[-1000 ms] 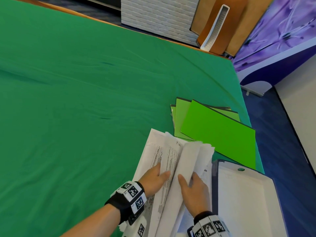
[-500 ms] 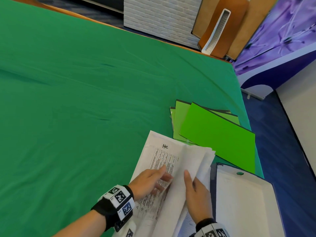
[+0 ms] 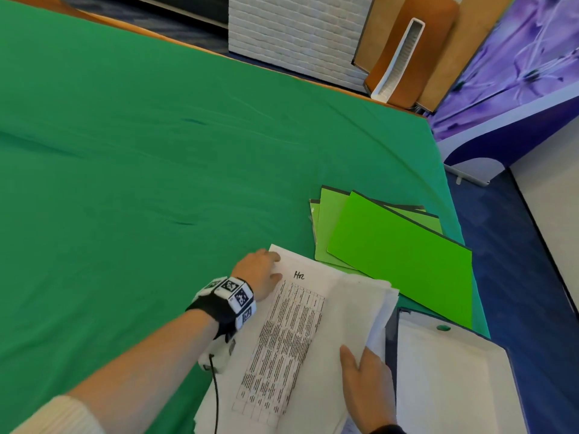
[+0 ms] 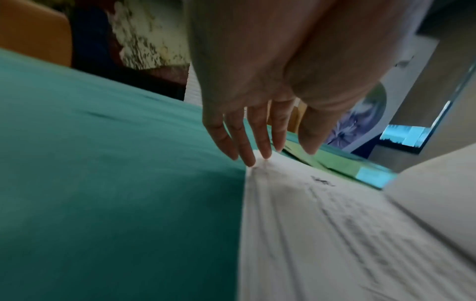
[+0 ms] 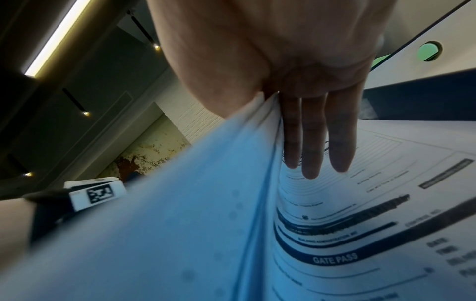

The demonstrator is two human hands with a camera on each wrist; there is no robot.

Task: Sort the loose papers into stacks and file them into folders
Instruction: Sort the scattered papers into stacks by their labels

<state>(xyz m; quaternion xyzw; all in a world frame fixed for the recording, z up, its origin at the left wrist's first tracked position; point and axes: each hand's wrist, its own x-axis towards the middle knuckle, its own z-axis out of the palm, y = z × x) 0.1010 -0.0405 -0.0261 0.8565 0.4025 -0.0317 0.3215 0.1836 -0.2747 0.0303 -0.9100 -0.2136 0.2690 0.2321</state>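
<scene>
A pile of loose white papers (image 3: 291,333) lies at the near edge of the green table. Its top sheet is a printed table with a handwritten note at its head. My left hand (image 3: 266,264) is at that sheet's far left corner, and its straight fingertips (image 4: 260,152) touch the corner. My right hand (image 3: 360,371) holds a bundle of lifted sheets (image 3: 363,308) between thumb and fingers. In the right wrist view the lifted sheets (image 5: 180,224) pass between thumb and fingers (image 5: 311,142), above a "GATE PASS" form (image 5: 360,234). Several green folders (image 3: 401,255) lie fanned just beyond the pile.
An open box file (image 3: 448,380) with a white inside and dark blue edges lies right of the papers, at the table's corner. Green cloth (image 3: 156,183) covers the wide table to the left. Boards and a white brick panel (image 3: 297,32) stand beyond the far edge.
My left hand has slid from the middle of the printed sheet to its far left corner. The right hand has drawn back toward me, and the printed sheet now lies flat and fully in view.
</scene>
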